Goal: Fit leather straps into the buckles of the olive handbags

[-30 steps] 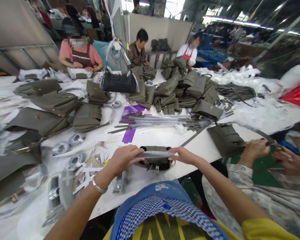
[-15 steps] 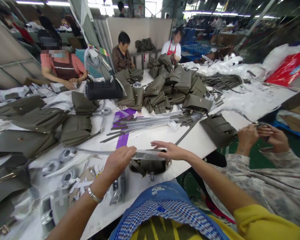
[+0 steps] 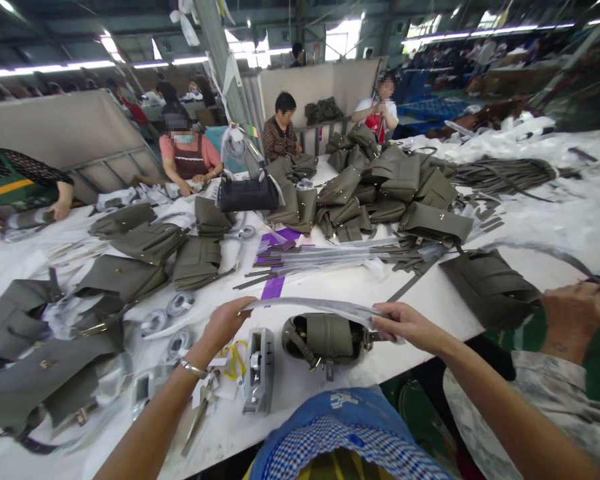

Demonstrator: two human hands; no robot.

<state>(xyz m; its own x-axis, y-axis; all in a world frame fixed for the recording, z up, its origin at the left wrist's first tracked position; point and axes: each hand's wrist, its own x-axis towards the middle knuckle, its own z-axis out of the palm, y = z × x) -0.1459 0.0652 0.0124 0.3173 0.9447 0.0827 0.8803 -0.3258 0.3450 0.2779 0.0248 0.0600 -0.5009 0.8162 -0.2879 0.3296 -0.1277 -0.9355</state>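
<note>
Between my hands stretches a long strap in clear plastic wrap [image 3: 315,304], bowed slightly upward over the table. My left hand [image 3: 230,321] pinches one end of this stretch, and my right hand [image 3: 405,325] grips it farther right, fingers closed. Just below the strap, an olive handbag [image 3: 329,335] stands on the table close to my body, its flap and a buckled side strap showing. A grey tape dispenser [image 3: 259,370] sits left of the bag. Yellow-handled scissors [image 3: 236,360] lie between the dispenser and my left wrist.
Olive bags [image 3: 390,177] are piled at the table's middle, with more at left. Loose strips [image 3: 330,257] lie ahead, and wrapped coils [image 3: 179,343] lie left. A co-worker's hand [image 3: 573,317] is close at right. Other people work across the table.
My hands have moved apart, with the wrapped strap now drawn out between them. My right hand has closed on it. The view has swung left, showing another person at the far left.
</note>
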